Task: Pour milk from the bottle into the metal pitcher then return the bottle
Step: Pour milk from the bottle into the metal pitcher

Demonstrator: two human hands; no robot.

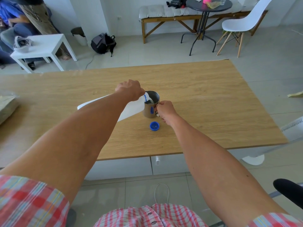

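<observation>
A white plastic milk bottle (131,110) is tipped sideways over the wooden table (205,99), its blue-ringed neck resting over the rim of the metal pitcher (151,105). My left hand (129,90) grips the bottle near its neck; my forearm hides much of the bottle's body. Milk shows inside the pitcher below the bottle's mouth. My right hand (164,110) is closed around the pitcher's handle on its right side. The pitcher stands upright near the table's middle. The bottle's blue cap (154,126) lies open side up on the table just in front of the pitcher.
A clear plastic bag (7,105) lies at the table's left edge. Beyond the table stand a small white side table (47,46), a black backpack (103,43), a round dark table (209,5), a white chair (246,23) and a bench. A person sits far left.
</observation>
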